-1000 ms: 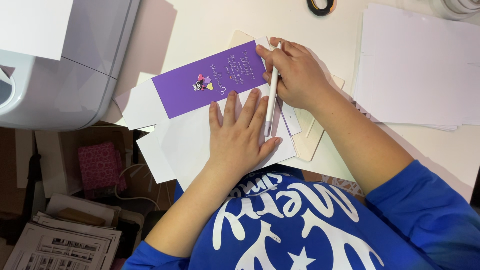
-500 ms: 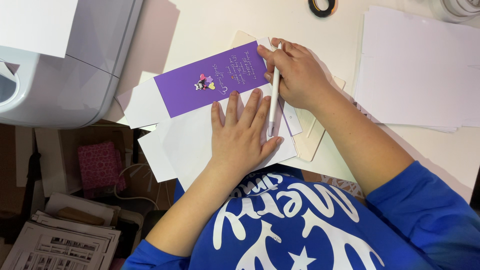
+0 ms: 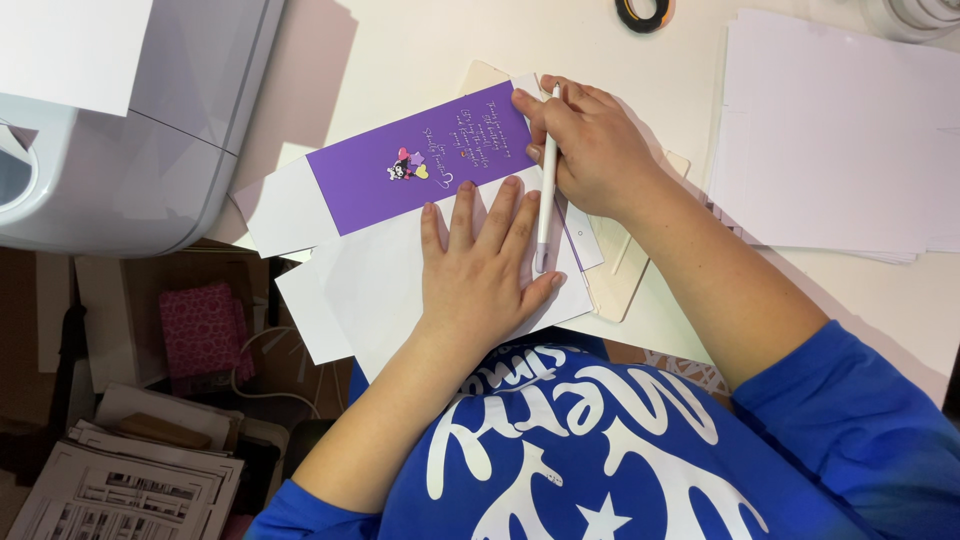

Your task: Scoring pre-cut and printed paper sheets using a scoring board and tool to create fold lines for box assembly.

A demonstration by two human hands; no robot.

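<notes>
White tabletop (image 3: 420, 50): grey machine (image 3: 130, 130) at left, paper stack (image 3: 830, 150) at right, tape roll (image 3: 643, 12) up top, wooden board (image 3: 625, 285) mid.

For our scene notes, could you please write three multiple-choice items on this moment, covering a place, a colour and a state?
1. Where does the left hand lie?
A. flat on the white sheet
B. on the grey machine
C. on the tape roll

2. What colour is the printed card?
A. green
B. purple
C. red

3. What is the right hand doing?
A. resting empty
B. gripping a white pen-like tool
C. holding scissors

Answers: 1 A, its fingers spread on the paper; 2 B, a purple face with white borders; 3 B, its fingers close around the tool's shaft.
</notes>
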